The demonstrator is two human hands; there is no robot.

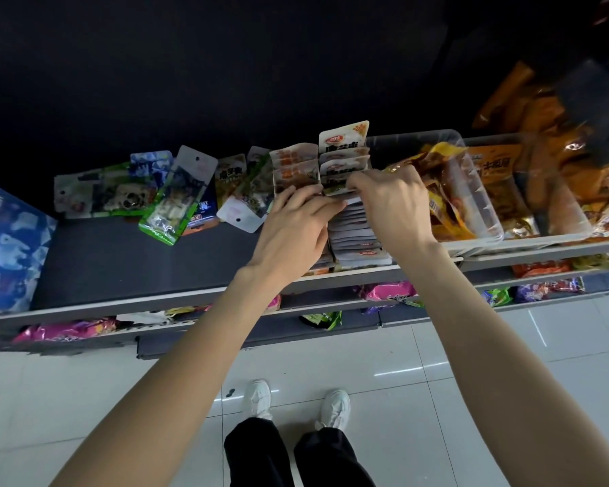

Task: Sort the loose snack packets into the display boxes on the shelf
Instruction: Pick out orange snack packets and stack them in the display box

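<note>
Two rows of small white snack packets [345, 159] stand upright in a display box [363, 260] at the middle of the top shelf. My left hand [292, 230] lies over the left row, its fingers reaching into the packets. My right hand [391, 202] pinches the top edge of a packet in the right row, fingers curled. A heap of loose packets [176, 195], green, blue and white, lies on the dark shelf to the left.
Clear plastic bins [479, 202] with orange and yellow packets stand to the right. A blue box [7, 240] sits at the far left. Lower shelves [331, 304] hold pink and green packets. White floor tiles and my shoes are below.
</note>
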